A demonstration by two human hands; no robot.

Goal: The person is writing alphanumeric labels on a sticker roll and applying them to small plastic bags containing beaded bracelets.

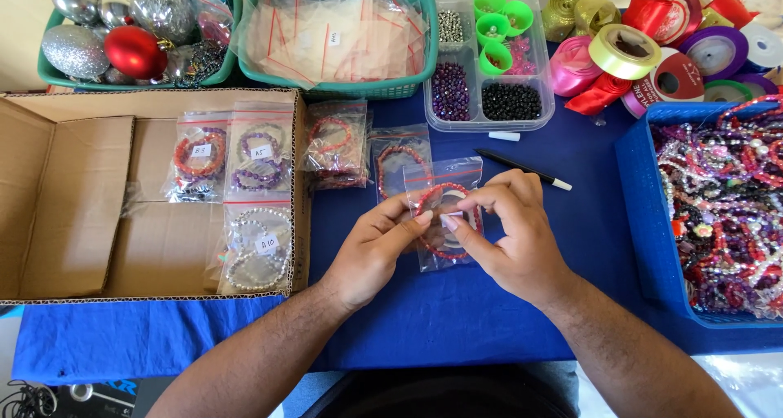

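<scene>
Above the blue cloth (457, 320), both forearms are angling inward. Left hand (375, 251) and right hand (510, 234) are pinching a clear bag (444, 210) with a red bracelet (432, 196) between thumbs and forefingers, fingertips nearly meeting, beside the cardboard box (73, 206).

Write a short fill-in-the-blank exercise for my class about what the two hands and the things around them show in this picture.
1. Both hands, the left hand and the right hand, hold a clear bag with a ____ bead bracelet inside.
2. The table cloth is ____.
3. The labelled bracelet bags lie in an open ____ box.
4. The black pen lies beyond the ____ hand.

Missing words: red; blue; cardboard; right
</scene>
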